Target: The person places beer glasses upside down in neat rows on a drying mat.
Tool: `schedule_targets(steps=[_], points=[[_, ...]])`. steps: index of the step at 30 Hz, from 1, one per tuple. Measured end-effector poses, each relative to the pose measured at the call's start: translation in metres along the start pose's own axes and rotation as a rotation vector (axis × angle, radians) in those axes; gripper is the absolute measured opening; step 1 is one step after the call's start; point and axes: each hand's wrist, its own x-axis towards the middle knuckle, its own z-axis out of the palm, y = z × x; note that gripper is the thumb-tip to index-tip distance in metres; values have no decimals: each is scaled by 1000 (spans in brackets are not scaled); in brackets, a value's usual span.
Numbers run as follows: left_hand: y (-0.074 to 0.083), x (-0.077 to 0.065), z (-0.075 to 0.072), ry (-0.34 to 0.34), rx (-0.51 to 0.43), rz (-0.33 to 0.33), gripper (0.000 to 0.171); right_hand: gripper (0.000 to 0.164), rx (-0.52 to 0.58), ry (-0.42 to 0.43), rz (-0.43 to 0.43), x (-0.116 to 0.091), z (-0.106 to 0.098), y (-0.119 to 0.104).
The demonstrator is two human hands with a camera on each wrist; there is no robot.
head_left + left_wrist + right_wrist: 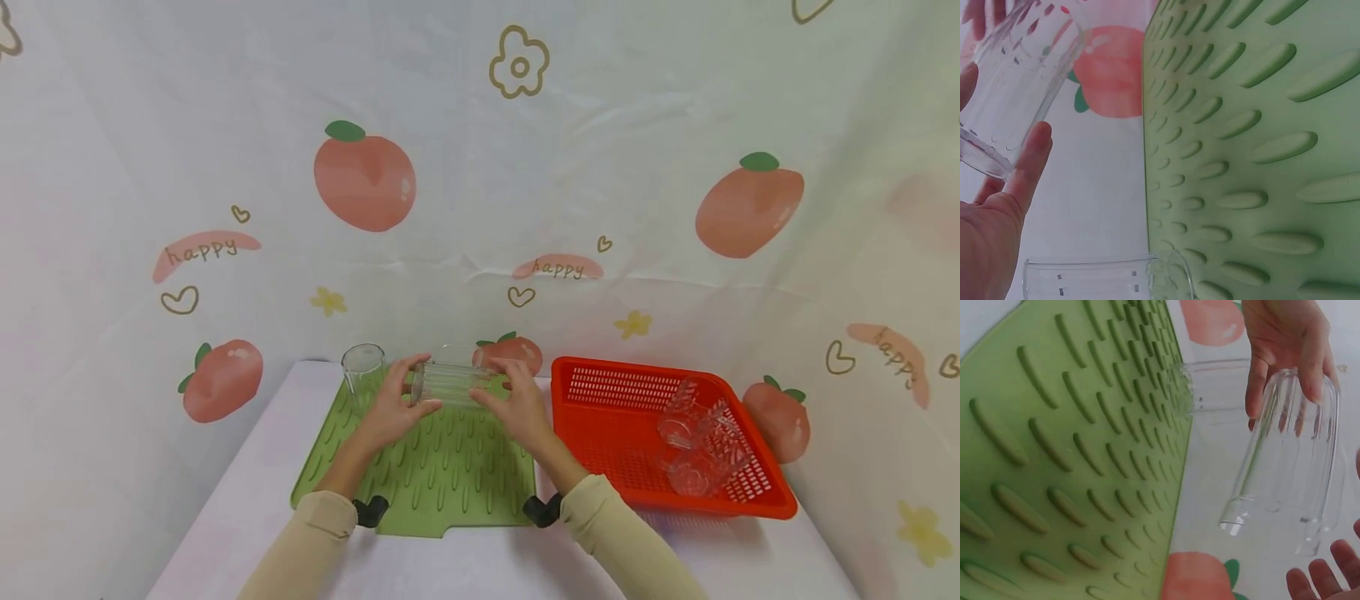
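Observation:
Above the green ribbed mat [442, 467], a clear drinking glass [450, 384] lies sideways between the two hands. My left hand [393, 406] grips its base end, with thumb and fingers on opposite sides. The right hand [519, 408] is at the rim end, its fingers spread around it. In the right wrist view, the right fingers [1327, 578] look slightly apart from the held glass [1285, 456]; whether the thumb touches is unclear. A second clear glass [363, 379] stands at the mat's back left corner, also seen in the left wrist view as a sideways glass [1091, 278].
A red perforated basket [600, 425] sits to the right of the mat, with several clear glass vessels [693, 442] heaped at its right side. The white table [240, 508] reaches a patterned cloth backdrop [465, 183] behind. Black wrist mounts show below both hands.

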Motion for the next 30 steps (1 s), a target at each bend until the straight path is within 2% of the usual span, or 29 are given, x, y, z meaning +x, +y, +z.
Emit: schedule_targets(steps=[4,8,15,20,26,30], points=[[-1,-1,-1,5,33,-2,76,65,-120,-50,-107,-2,1,-4],[-1,-1,-1,3,57,8,75,71,-200,-74,-157,-5,4,-6],[1,1,-1,-1,90,34,73,80,-306,-139,-138,-5,13,-12],[3,1,-1,0,85,62,70,87,-408,-200,-95,-4,22,-13],[9,1,-1,-15,104,87,69,90,-445,-193,-82,-3,26,-15],[13,0,-2,-36,120,73,70,87,-488,-160,-67,-4,27,-17]])
